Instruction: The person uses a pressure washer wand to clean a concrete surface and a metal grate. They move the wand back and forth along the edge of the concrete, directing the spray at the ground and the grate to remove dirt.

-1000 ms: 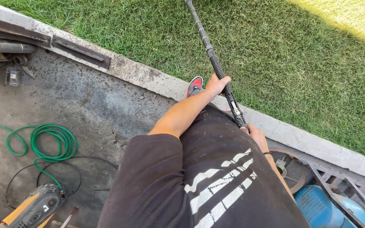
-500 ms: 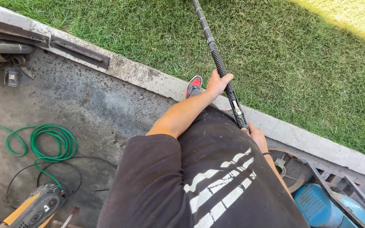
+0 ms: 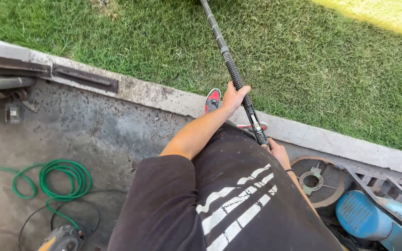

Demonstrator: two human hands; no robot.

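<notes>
A long black ribbed wand (image 3: 224, 53) slants from the top of the view down to my waist. My left hand (image 3: 233, 96) grips its shaft about midway. My right hand (image 3: 278, 152) holds the wand's lower end close to my body, partly hidden by my dark shirt. The far tip of the wand runs out of the frame over the grass (image 3: 303, 56). My red shoe (image 3: 212, 100) stands on the concrete curb (image 3: 164, 95).
A green hose (image 3: 63, 179) lies coiled on the dirty concrete floor at the lower left, near a yellow and black machine (image 3: 61, 239). A blue motor (image 3: 373, 218) and a round metal grille (image 3: 315, 179) sit at the lower right. Rusty metal rails (image 3: 47, 72) line the curb at left.
The wand has tilted slightly so its upper part points further right. Both hands keep their grip, and the view has shifted a little.
</notes>
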